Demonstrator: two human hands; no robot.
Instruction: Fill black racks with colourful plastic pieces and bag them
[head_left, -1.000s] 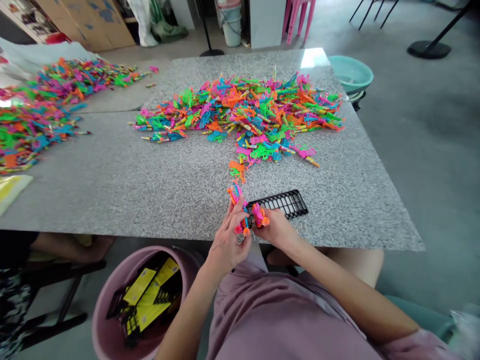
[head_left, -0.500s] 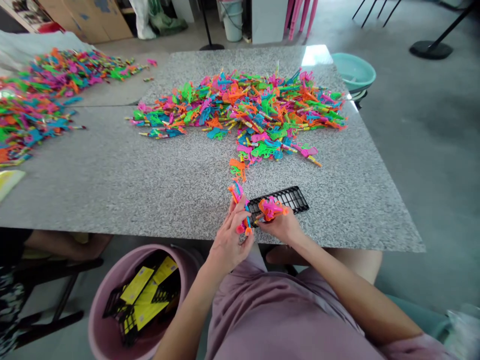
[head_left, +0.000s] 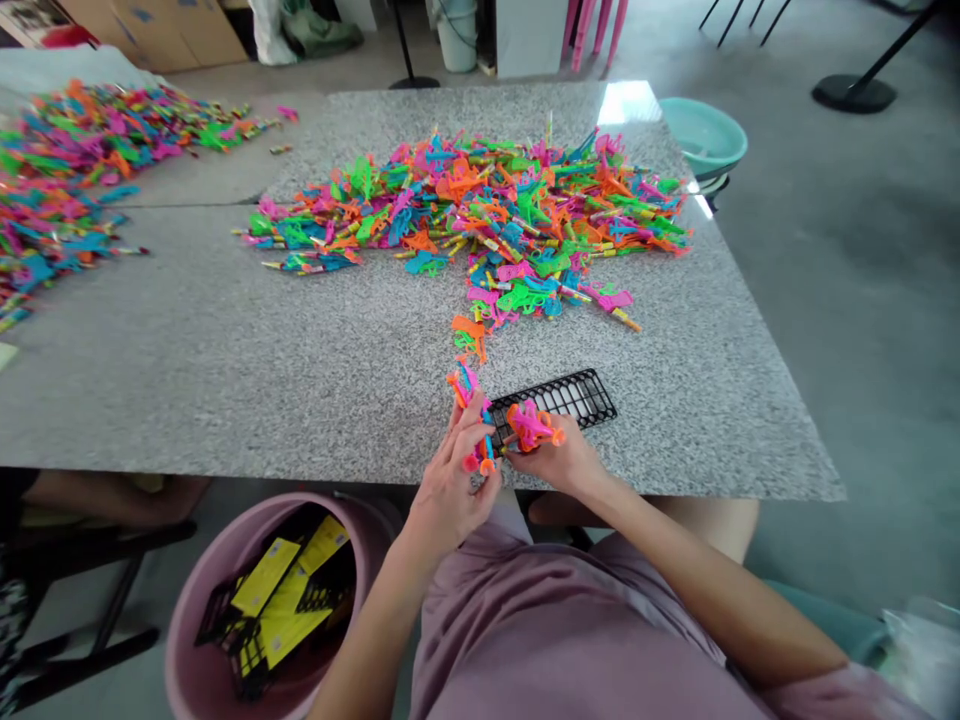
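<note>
My left hand (head_left: pixel 457 470) is closed round a few bright plastic toy guns (head_left: pixel 471 385), in pink, orange and blue, over the left end of the black grid tray (head_left: pixel 577 398). Just to its right, my right hand (head_left: pixel 562 458) grips pink and orange toy guns (head_left: pixel 532 425) above the tray's near side. The tray lies slanted on the table close to its front edge, its left end partly hidden by my hands. Beyond the hands, a few loose toy guns (head_left: pixel 471 335) trail down from a large mixed heap (head_left: pixel 480 210).
The grey speckled table (head_left: pixel 337 380) carries another colourful heap (head_left: pixel 97 140) at the left. Below its front edge stands a pink tub (head_left: pixel 184 620) with black trays and yellow cards (head_left: pixel 266 578). A turquoise basin (head_left: pixel 705 135) is past the right edge. Another person's limb (head_left: pixel 112 498) shows at the left.
The view has shifted slightly. My right hand has moved a little left with its toy guns, closer to my left hand. Both hands keep their hold.
</note>
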